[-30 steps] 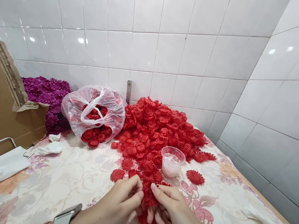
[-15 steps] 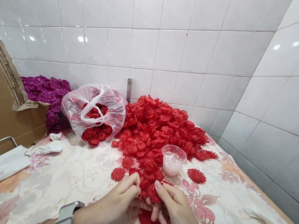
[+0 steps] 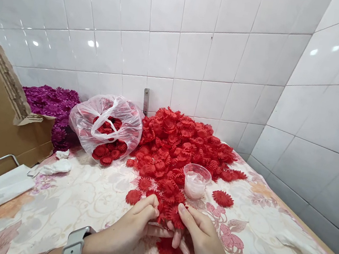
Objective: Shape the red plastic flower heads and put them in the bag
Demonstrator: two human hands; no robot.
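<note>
My right hand [image 3: 199, 231] is pinching a red, fringed flower piece, which looks like fabric [image 3: 176, 220]: the thumb lies on its petals from above, and the other fingers are partly bent underneath. This piece is just above the table, in front of me. My left hand [image 3: 139, 221] is beside it, with the thumb and the bent forefinger close together at the red petals. I cannot tell if they pinch an edge, because the fingers hide this place. Lower fingers of my left hand reach toward the fingers of the right. On my left wrist I wear a watch with a pale grey strap [image 3: 73, 250].

Below my hands, another red fringed flower [image 3: 167, 250] lies on the cream tablecloth with a floral print [image 3: 95, 201]. Behind my hands rises a big heap of red fringed flowers [image 3: 180, 142], and at its near right edge stands, upright, a clear round plastic cup with whitish contents [image 3: 189, 191]. To the right of the cup, one flat red flower [image 3: 223, 199] lies apart. To the left of the heap is a translucent plastic bag [image 3: 84, 123], with red flowers inside, and beyond it a pile of purple flowers [image 3: 51, 103].
</note>
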